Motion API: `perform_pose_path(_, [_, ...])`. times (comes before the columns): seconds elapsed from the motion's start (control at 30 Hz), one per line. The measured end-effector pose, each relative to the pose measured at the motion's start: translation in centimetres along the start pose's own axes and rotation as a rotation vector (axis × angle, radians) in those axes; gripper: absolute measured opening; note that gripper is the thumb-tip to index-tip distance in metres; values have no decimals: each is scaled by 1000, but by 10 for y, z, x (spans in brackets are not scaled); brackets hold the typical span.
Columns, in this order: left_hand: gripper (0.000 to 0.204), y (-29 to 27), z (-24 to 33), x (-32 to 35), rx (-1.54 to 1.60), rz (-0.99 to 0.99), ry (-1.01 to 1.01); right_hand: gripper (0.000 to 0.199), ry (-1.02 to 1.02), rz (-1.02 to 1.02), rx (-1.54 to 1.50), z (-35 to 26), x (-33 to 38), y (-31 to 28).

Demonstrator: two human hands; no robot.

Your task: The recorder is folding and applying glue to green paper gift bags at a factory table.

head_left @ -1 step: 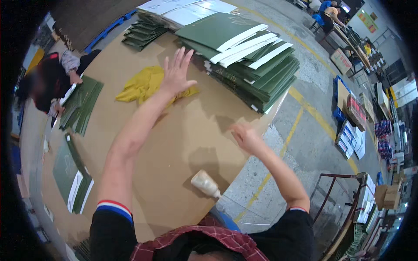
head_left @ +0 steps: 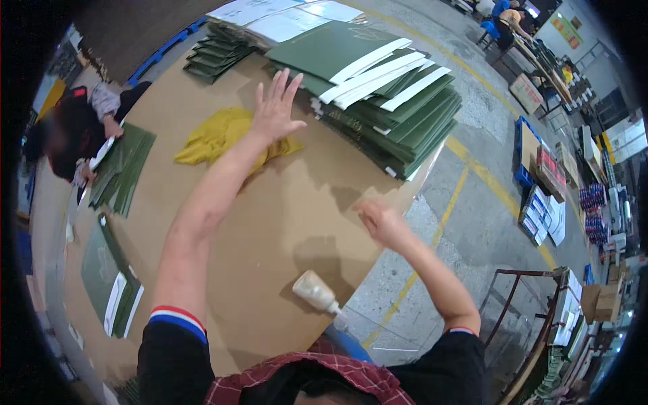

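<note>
My left hand is spread flat with its fingers apart, in front of the stack of dark green folders with white edge strips. Under and beside its wrist lies a crumpled yellow cloth. My right hand is closed over the table's right edge, apart from the stack's near corner. What its fingers pinch, if anything, is hidden. A squeeze bottle with a pale nozzle lies on its side on the brown tabletop, nearer to me, its nozzle toward the table's edge.
Across the table at the left, a person's hands hold green folders. More green folders lie at the near left. Smaller green pieces and white wrapped stacks stand at the back. A metal cart frame stands at the right.
The view has shifted slightly. My right hand has moved a little toward me; my left hand stays spread in nearly the same place.
</note>
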State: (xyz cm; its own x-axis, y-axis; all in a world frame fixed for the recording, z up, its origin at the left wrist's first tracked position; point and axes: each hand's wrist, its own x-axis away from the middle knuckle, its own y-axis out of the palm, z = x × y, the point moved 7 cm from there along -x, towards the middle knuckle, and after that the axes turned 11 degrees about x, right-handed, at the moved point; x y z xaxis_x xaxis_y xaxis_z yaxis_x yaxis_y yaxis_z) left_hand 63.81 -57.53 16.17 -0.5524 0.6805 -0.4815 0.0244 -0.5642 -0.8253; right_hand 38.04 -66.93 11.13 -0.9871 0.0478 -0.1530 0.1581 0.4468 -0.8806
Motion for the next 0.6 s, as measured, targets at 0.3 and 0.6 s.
perform_pose_path(0.3, [79,85,-1,-107,154,-203,385,11,198,-60,-58,49,61,-5])
perform_pose_path(0.6, [30,-18,-6,-158,370,-11,239,13,256,-160,-339,42,44,6])
